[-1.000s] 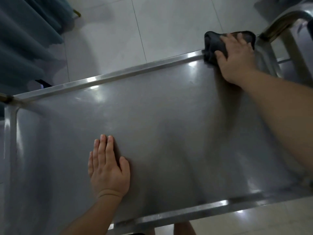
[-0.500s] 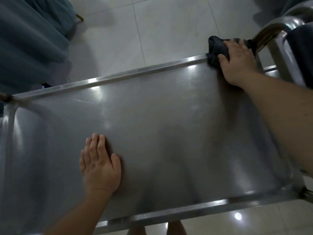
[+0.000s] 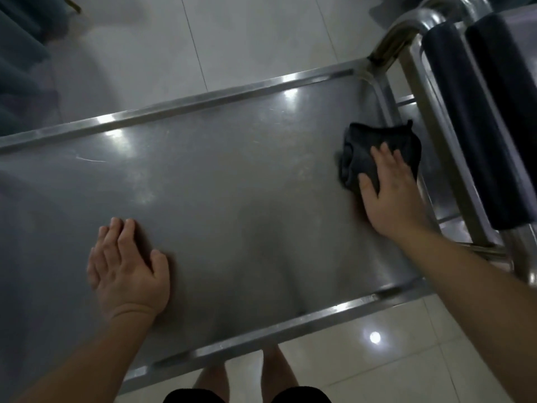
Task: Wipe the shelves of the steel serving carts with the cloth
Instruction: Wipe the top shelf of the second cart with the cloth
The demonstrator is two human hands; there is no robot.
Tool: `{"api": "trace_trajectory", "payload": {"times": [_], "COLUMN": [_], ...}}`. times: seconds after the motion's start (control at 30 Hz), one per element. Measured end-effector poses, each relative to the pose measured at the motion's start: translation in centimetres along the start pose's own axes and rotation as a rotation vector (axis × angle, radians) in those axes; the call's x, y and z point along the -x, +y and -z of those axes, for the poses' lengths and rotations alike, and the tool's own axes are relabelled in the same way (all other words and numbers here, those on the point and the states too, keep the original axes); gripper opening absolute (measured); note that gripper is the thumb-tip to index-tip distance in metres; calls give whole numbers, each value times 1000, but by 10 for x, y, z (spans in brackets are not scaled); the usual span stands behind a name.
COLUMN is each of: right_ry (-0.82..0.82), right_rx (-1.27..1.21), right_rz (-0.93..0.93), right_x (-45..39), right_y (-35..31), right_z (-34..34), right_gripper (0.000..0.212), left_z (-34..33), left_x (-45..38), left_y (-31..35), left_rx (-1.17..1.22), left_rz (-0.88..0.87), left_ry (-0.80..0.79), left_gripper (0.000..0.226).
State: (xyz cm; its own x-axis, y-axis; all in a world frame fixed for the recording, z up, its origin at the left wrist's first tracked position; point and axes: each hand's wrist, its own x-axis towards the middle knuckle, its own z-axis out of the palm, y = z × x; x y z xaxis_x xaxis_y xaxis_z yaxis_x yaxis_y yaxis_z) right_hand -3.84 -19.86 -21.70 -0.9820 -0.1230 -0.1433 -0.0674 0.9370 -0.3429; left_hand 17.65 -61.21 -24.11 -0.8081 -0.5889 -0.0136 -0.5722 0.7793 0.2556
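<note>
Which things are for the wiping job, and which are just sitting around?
For the job:
- cloth, under the right hand
- cart shelf, steadied by the left hand

Just sitting around:
- dark padded handles at the cart's end
- curtain in the far corner
- tiled floor

Pale glossy floor tiles (image 3: 255, 39) with thin grey grout lines fill the space beyond the far edge and show again at the near edge, where a round white glare of a ceiling light (image 3: 374, 337) reflects off them. At the upper left hangs a blue-green fabric curtain (image 3: 17, 53), its folds reaching down to the floor. At the bottom edge, two bare legs (image 3: 247, 373) stand on the tiles below the hems of black shorts (image 3: 191, 396).
</note>
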Motion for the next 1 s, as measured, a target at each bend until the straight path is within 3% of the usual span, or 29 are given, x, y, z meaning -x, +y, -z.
{"api": "trace_trajectory", "payload": {"times": [0.27, 0.47, 0.6, 0.73, 0.83, 1.0], "right_ry": [-108, -184, -221, -88, -35, -82], "right_rx": [9, 75, 199, 213, 198, 140], "right_rz": [-201, -130, 127, 245, 247, 117], "right_x": [154, 195, 151, 56, -31, -155], "right_y": [27, 38, 38, 16, -16, -82], "right_z": [-3, -2, 0, -9, -13, -10], "right_gripper": [66, 70, 66, 64, 63, 72], "left_z": [3, 6, 7, 7, 7, 8], "left_x": [0, 1, 0, 1, 1, 1], "left_y": [0, 2, 2, 3, 2, 4], "left_rx": [22, 16, 8, 9, -12, -16], "left_rz": [-3, -14, -25, -23, -13, -5], "left_ry": [5, -13, -17, -22, -26, -37], "left_gripper": [73, 74, 75, 74, 75, 75]}}
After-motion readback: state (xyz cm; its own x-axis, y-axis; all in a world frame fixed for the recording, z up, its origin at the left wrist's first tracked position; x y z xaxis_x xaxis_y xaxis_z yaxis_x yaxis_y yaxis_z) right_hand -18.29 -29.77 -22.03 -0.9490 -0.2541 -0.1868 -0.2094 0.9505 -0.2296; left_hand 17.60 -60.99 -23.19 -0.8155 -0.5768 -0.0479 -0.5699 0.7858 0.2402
